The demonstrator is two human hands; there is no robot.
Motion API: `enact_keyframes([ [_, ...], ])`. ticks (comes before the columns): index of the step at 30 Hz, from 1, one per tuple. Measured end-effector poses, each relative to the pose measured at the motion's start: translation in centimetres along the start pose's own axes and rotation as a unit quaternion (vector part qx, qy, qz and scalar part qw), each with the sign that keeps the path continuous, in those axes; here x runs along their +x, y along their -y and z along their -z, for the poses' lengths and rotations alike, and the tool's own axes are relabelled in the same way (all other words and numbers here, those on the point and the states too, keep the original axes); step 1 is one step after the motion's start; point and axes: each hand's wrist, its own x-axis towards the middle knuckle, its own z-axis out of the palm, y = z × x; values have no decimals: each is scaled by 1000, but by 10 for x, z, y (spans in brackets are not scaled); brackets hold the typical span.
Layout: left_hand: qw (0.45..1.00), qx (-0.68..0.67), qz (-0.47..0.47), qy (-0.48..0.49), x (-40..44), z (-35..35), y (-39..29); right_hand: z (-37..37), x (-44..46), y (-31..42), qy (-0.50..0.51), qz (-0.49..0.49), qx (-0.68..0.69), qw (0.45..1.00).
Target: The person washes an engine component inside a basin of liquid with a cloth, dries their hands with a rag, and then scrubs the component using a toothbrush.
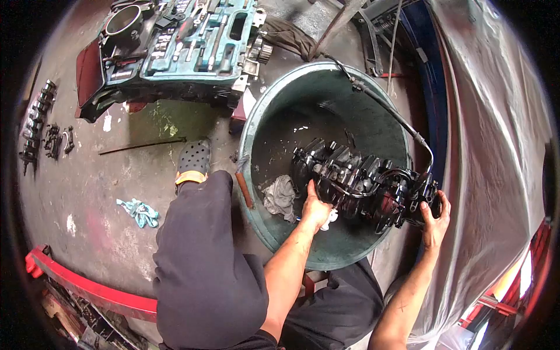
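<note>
Two bare hands are on one long metal assembly [356, 175], black and glossy as if wet, with rows of blocky lobes and a thin curved pipe along its near side. It lies across the right half of the green tub [332, 255], its right end reaching over the tub's right rim; what bears its weight cannot be told. The right hand [435, 221] grips that end, thumb on the near face and fingers around the far side. The left hand [316, 211], inside the tub, has its thumb against the assembly; its other fingers are partly hidden, so their grip cannot be told. Open room lies in the tub's far left part, while a crumpled grey cloth [280, 195] fills space just left of the assembly. A thin hose [388, 108] crosses the tub's far right rim toward the assembly's right end. Plastic sheeting [484, 146] closes in right of the tub; a teal tool tray [192, 58] stands beyond its left side, and a person's knee [210, 280] crowds its near left.
</note>
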Motion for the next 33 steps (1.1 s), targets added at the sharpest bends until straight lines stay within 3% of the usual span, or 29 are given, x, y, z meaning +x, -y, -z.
enact_keyframes([
  [5, 998, -38, -56, -19, 22, 5, 9, -22, 0, -22, -24, -21, 32, 999],
  [9, 996, -84, 3, 13, 20, 10, 10, -28, 4, 6, -34, 0, -31, 999],
  [14, 1000, -7, -11, -5, 25, 10, 7, -29, 14, 6, -44, -2, -38, 998],
  [16, 995, 59, -62, -44, 25, 6, 10, -30, 20, 3, -51, -6, -44, 998],
  [20, 993, 86, -8, -75, 7, 17, -21, -32, 29, 4, -54, -35, -17, 998],
  [21, 989, 118, 59, -67, 18, 25, -19, -32, 30, 4, -58, -41, -16, 997],
  [23, 981, 165, 6, -106, 22, 40, -21, -33, 34, 4, -58, -51, -20, 997],
  [26, 966, -135, -30, -219, -7, 46, -79, -33, 45, 8, -52, -65, -30, 996],
  [27, 957, -212, -40, -193, -7, 52, -94, -32, 47, 13, -49, -70, -31, 996],
  [29, 948, -123, -178, -235, 47, 69, -82, -33, 45, 15, -46, -78, -29, 995],
  [31, 937, -248, -189, -154, 10, 67, -140, -34, 47, 9, -47, -76, -23, 996],
  [33, 930, -265, -240, -84, 15, 58, -156, -34, 44, 10, -41, -69, -37, 996],
])
